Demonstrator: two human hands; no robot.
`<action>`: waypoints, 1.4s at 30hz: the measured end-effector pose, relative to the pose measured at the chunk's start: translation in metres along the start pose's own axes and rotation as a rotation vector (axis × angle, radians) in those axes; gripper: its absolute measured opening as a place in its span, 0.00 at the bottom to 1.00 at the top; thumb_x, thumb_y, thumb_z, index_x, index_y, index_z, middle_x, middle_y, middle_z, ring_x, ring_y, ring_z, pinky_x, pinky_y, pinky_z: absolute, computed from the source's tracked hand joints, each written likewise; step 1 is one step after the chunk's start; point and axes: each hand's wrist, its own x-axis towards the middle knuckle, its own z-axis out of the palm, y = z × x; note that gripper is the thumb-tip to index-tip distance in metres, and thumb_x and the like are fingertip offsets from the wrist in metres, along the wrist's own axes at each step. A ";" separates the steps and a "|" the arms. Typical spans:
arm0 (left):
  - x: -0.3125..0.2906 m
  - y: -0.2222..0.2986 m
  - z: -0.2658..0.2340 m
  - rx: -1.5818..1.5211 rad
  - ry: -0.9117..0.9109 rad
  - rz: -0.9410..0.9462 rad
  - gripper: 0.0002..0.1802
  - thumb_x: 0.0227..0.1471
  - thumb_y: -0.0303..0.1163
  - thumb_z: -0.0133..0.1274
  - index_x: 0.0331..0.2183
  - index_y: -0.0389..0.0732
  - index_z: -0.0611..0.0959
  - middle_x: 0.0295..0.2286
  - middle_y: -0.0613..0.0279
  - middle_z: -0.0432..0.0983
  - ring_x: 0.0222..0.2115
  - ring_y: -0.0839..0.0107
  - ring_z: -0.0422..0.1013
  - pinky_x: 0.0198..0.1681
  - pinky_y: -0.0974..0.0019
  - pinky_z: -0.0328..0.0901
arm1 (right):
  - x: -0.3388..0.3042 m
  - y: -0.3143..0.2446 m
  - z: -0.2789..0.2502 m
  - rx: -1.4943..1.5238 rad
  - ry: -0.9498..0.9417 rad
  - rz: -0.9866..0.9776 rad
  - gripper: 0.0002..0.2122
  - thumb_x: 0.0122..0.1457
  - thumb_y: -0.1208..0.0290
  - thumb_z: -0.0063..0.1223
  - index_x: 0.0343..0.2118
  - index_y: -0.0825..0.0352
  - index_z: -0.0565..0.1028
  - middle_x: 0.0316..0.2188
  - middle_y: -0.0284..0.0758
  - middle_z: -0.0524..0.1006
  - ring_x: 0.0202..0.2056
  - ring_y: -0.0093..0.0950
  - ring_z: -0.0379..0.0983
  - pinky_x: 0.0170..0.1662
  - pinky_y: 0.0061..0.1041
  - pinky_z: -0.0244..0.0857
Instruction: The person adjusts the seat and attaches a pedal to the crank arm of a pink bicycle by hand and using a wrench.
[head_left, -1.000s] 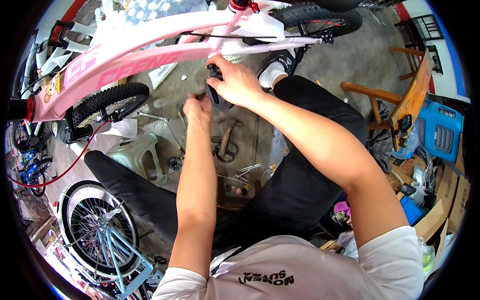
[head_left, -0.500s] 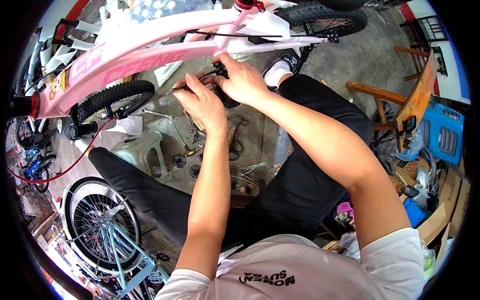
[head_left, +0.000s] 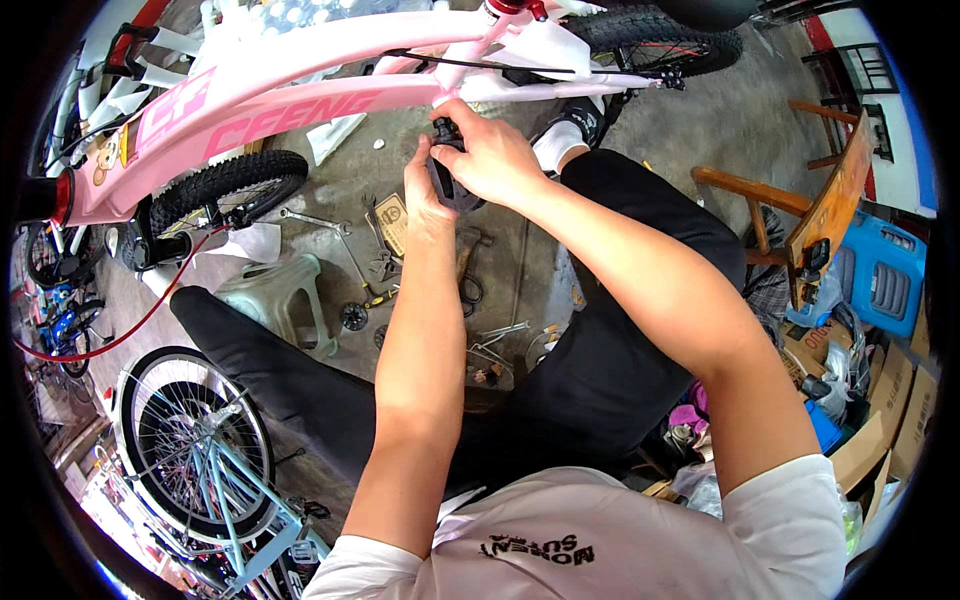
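Observation:
A pink bicycle frame (head_left: 300,125) spans the upper left, its lower end just above my hands. Both hands close round a black bike part (head_left: 446,180) with a knobbly top and a wider rounded lower end; its exact kind is hard to make out. My left hand (head_left: 425,188) holds it from the left, thumb side up. From the right, my right hand (head_left: 490,152) grips its upper portion, fingers reaching up close to the frame. The palms hide much of the part.
Wrenches (head_left: 320,221) and other tools lie on the floor below my hands, beside a pale plastic stool (head_left: 290,290). A light-blue bicycle (head_left: 225,490) is at lower left. Wooden furniture (head_left: 760,190), a blue plastic stool (head_left: 885,265) and cardboard (head_left: 865,445) stand right.
My left hand has moved right and turned to close on the black part beside my right hand. The thin dark rod-like thing formerly in its fingers no longer shows.

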 end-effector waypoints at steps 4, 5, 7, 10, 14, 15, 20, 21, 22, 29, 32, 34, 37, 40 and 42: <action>-0.011 0.002 0.010 0.146 0.320 0.058 0.20 0.71 0.43 0.38 0.51 0.38 0.75 0.44 0.48 0.79 0.43 0.55 0.77 0.50 0.47 0.72 | 0.002 0.005 -0.001 -0.025 -0.015 0.003 0.19 0.58 0.62 0.58 0.52 0.57 0.70 0.37 0.47 0.82 0.42 0.50 0.79 0.48 0.49 0.70; -0.019 0.028 -0.007 0.187 0.430 0.214 0.20 0.71 0.43 0.37 0.49 0.38 0.75 0.43 0.49 0.79 0.42 0.57 0.77 0.47 0.49 0.72 | 0.003 -0.004 0.002 -0.018 -0.029 -0.022 0.19 0.59 0.62 0.58 0.52 0.57 0.70 0.38 0.47 0.82 0.43 0.50 0.79 0.48 0.49 0.70; -0.035 0.034 0.007 0.447 0.728 0.490 0.21 0.72 0.45 0.36 0.44 0.36 0.74 0.36 0.52 0.80 0.33 0.65 0.77 0.34 0.58 0.71 | 0.002 -0.002 0.002 -0.018 -0.031 -0.018 0.20 0.59 0.62 0.58 0.52 0.58 0.69 0.38 0.47 0.82 0.44 0.50 0.78 0.48 0.49 0.70; -0.051 0.020 0.084 0.893 0.813 0.838 0.20 0.70 0.46 0.44 0.39 0.36 0.72 0.28 0.55 0.78 0.23 0.70 0.74 0.27 0.67 0.67 | -0.001 0.004 -0.002 -0.041 -0.021 0.002 0.20 0.58 0.62 0.58 0.53 0.58 0.68 0.38 0.49 0.81 0.45 0.51 0.78 0.50 0.50 0.69; -0.065 -0.012 0.143 1.304 0.688 1.190 0.19 0.67 0.43 0.53 0.36 0.34 0.74 0.25 0.56 0.78 0.23 0.69 0.76 0.27 0.65 0.69 | 0.000 0.003 -0.002 -0.051 -0.025 0.004 0.21 0.57 0.62 0.59 0.53 0.58 0.68 0.37 0.50 0.81 0.43 0.52 0.78 0.48 0.51 0.70; -0.066 -0.019 0.151 1.524 0.674 1.292 0.18 0.66 0.41 0.53 0.36 0.33 0.75 0.26 0.56 0.79 0.24 0.69 0.77 0.28 0.64 0.70 | 0.001 0.004 0.000 -0.054 -0.023 0.001 0.21 0.57 0.62 0.59 0.53 0.58 0.68 0.37 0.50 0.81 0.43 0.52 0.78 0.48 0.51 0.70; -0.058 -0.037 0.138 2.178 0.558 1.442 0.15 0.58 0.40 0.60 0.38 0.39 0.79 0.30 0.54 0.79 0.31 0.50 0.77 0.34 0.53 0.69 | 0.004 0.007 0.006 -0.046 -0.017 -0.019 0.20 0.60 0.58 0.55 0.52 0.57 0.69 0.36 0.50 0.81 0.42 0.53 0.78 0.46 0.52 0.70; -0.058 -0.043 0.141 2.180 0.556 1.437 0.15 0.58 0.40 0.60 0.38 0.39 0.79 0.30 0.54 0.79 0.31 0.50 0.77 0.34 0.53 0.69 | 0.006 0.011 0.007 -0.032 -0.013 -0.012 0.19 0.61 0.56 0.53 0.52 0.57 0.69 0.35 0.50 0.81 0.42 0.53 0.78 0.46 0.52 0.70; -0.060 -0.049 0.144 2.272 0.520 1.397 0.13 0.54 0.38 0.62 0.37 0.42 0.79 0.30 0.57 0.77 0.30 0.53 0.75 0.33 0.53 0.67 | 0.006 0.017 0.008 -0.028 0.009 -0.075 0.20 0.62 0.52 0.49 0.52 0.58 0.68 0.35 0.49 0.81 0.41 0.53 0.78 0.44 0.52 0.70; -0.062 -0.053 0.159 2.466 0.427 1.231 0.14 0.47 0.35 0.64 0.36 0.46 0.79 0.30 0.60 0.73 0.31 0.57 0.74 0.33 0.54 0.65 | 0.001 0.006 -0.010 -0.080 -0.109 -0.040 0.22 0.58 0.51 0.51 0.50 0.60 0.71 0.37 0.48 0.82 0.43 0.51 0.78 0.45 0.48 0.71; -0.060 -0.051 0.163 2.482 0.416 1.166 0.13 0.50 0.37 0.63 0.37 0.45 0.79 0.30 0.59 0.74 0.31 0.55 0.75 0.33 0.52 0.66 | 0.007 0.017 0.001 -0.131 -0.105 -0.040 0.19 0.57 0.52 0.53 0.44 0.62 0.76 0.38 0.48 0.82 0.44 0.50 0.78 0.46 0.48 0.72; -0.058 -0.049 0.165 2.492 0.404 1.128 0.13 0.51 0.38 0.62 0.37 0.44 0.79 0.31 0.58 0.75 0.31 0.54 0.75 0.34 0.51 0.67 | 0.008 0.022 0.001 -0.142 -0.124 -0.036 0.18 0.56 0.53 0.53 0.42 0.63 0.77 0.39 0.48 0.82 0.44 0.50 0.78 0.47 0.48 0.72; -0.056 -0.044 0.169 2.520 0.378 1.062 0.15 0.54 0.40 0.61 0.38 0.41 0.79 0.33 0.55 0.77 0.32 0.51 0.76 0.34 0.50 0.68 | 0.007 0.016 -0.001 -0.141 -0.129 -0.042 0.17 0.56 0.55 0.54 0.39 0.64 0.79 0.39 0.48 0.82 0.45 0.50 0.78 0.47 0.48 0.72; -0.053 -0.043 0.170 2.479 0.416 0.982 0.16 0.60 0.42 0.56 0.39 0.38 0.78 0.35 0.50 0.77 0.34 0.44 0.76 0.34 0.47 0.69 | 0.009 0.019 0.002 -0.150 -0.100 -0.043 0.17 0.56 0.55 0.54 0.39 0.63 0.80 0.39 0.48 0.82 0.44 0.51 0.78 0.47 0.48 0.72; -0.054 -0.043 0.166 2.455 0.423 1.043 0.17 0.61 0.43 0.55 0.40 0.37 0.78 0.36 0.50 0.78 0.34 0.44 0.76 0.35 0.47 0.69 | 0.009 0.016 0.002 -0.167 -0.093 -0.041 0.17 0.57 0.55 0.53 0.40 0.63 0.80 0.39 0.48 0.82 0.44 0.51 0.78 0.47 0.48 0.72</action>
